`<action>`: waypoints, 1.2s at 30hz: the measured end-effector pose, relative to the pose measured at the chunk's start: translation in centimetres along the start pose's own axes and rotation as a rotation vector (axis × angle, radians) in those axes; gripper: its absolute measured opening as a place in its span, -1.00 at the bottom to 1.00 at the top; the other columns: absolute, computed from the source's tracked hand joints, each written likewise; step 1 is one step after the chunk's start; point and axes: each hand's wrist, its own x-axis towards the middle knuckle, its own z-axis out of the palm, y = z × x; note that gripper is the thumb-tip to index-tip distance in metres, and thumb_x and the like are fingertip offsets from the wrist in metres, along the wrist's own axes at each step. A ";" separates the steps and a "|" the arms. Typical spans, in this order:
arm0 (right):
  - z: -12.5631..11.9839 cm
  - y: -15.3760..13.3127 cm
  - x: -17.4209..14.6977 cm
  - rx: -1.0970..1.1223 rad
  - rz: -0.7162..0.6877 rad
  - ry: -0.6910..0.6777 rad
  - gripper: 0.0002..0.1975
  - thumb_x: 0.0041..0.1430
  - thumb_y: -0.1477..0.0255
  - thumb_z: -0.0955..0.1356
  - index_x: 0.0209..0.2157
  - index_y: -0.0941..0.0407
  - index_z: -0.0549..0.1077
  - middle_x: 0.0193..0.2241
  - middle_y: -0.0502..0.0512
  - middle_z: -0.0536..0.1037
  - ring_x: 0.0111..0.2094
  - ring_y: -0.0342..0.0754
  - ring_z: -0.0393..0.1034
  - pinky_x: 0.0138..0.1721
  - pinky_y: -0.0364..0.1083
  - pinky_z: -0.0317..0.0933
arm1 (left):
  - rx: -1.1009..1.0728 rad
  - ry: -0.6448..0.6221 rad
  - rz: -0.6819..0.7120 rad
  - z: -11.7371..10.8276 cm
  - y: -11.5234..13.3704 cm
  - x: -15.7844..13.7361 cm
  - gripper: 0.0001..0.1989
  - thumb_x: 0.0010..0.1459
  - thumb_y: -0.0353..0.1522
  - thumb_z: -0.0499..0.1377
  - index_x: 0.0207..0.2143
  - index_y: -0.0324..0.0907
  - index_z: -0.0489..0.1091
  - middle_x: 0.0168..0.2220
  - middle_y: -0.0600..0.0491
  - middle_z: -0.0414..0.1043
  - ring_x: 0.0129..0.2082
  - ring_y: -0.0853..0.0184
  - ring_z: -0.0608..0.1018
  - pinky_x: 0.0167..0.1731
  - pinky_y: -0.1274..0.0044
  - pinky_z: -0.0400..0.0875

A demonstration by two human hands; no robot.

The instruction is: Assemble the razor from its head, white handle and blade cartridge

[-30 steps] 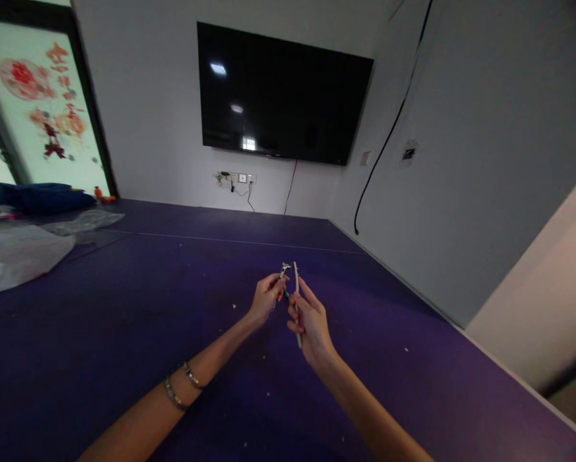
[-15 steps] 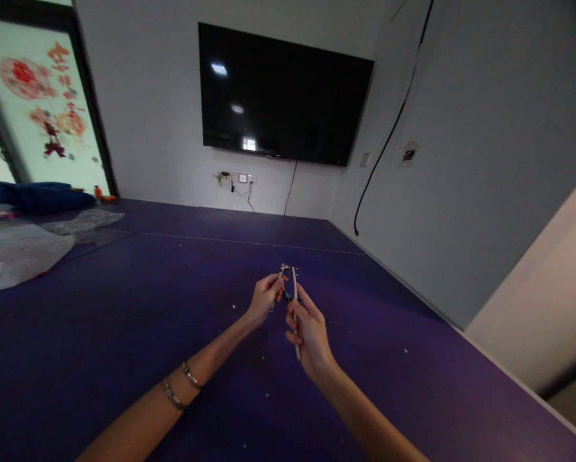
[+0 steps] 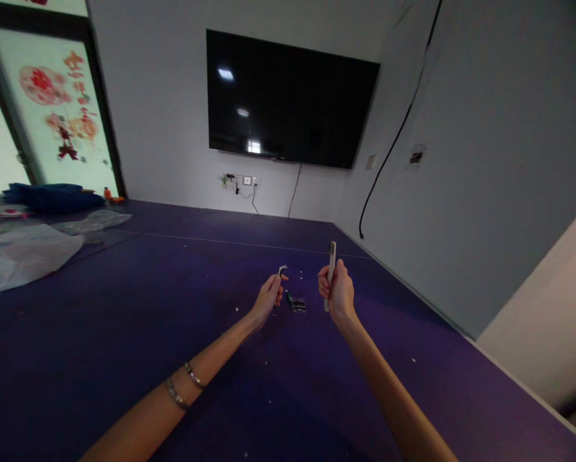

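Observation:
My left hand (image 3: 267,299) is closed around a slim pale piece with a bent metallic tip (image 3: 282,267), whose kind I cannot make out. Off to the right, my right hand (image 3: 340,292) grips a flat, long, off-white bar (image 3: 332,264), held nearly upright. The bar sticks out above and below the fist. Between the hands, on the purple surface (image 3: 211,359), lies a small dark rectangular thing with grey markings (image 3: 298,305). Beside it, close to my left fingers, is a little blue-green piece (image 3: 288,297). Both hands are apart.
White scraps dot the purple surface. Clear plastic (image 3: 95,221) and a white sheet (image 3: 38,256) lie at the left, with dark blue cloth (image 3: 52,197) and a small orange object (image 3: 108,193) behind. A television (image 3: 288,99) hangs on the wall; a black cable (image 3: 387,157) dangles at right.
My hands have separated: the right one moved right and up with the off-white bar, away from the left-hand piece. The small dark rectangular thing now shows plainly between them.

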 end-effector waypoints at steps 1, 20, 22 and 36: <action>-0.4 0.4 0.5 -0.068 0.003 -0.001 -0.52 0.09 0.07 0.18 -0.68 0.14 0.29 -0.81 -0.14 0.08 -0.78 -0.28 -0.10 -0.73 -0.21 -0.26 | 0.002 0.000 -0.001 0.0 -0.1 0.0 -0.60 0.04 -0.04 0.05 -0.29 -0.19 0.32 -0.63 0.23 0.11 -0.70 0.54 0.19 -0.69 0.68 0.06; -2.3 5.0 1.8 -0.790 -0.178 -0.064 -0.43 0.11 0.09 0.17 -0.82 0.15 0.25 -0.84 -0.04 0.17 -0.73 -0.21 0.07 -0.59 -0.17 -0.08 | -0.148 -0.213 -0.072 0.8 0.6 -1.5 -0.64 0.09 -0.07 0.04 -0.49 -0.17 0.12 -0.68 0.27 0.03 -0.79 0.61 0.01 -0.81 0.72 -0.15; -2.4 5.4 1.8 -0.783 -0.156 -0.064 -0.43 0.10 0.10 0.18 -0.83 0.15 0.25 -0.84 -0.04 0.16 -0.73 -0.21 0.06 -0.60 -0.17 -0.09 | -0.163 -0.220 -0.065 0.8 0.7 -1.5 -0.65 0.09 -0.08 0.05 -0.49 -0.17 0.13 -0.69 0.28 0.01 -0.79 0.61 0.00 -0.81 0.72 -0.15; -1.9 5.1 1.6 -0.659 -0.107 -0.098 -0.45 0.07 0.09 0.21 -0.83 0.15 0.25 -0.86 -0.08 0.12 -0.75 -0.23 0.02 -0.63 -0.18 -0.10 | -0.170 -0.270 -0.087 0.4 0.5 -1.6 -0.67 0.11 -0.10 0.04 -0.48 -0.18 0.14 -0.70 0.27 -0.01 -0.79 0.61 -0.02 -0.80 0.71 -0.20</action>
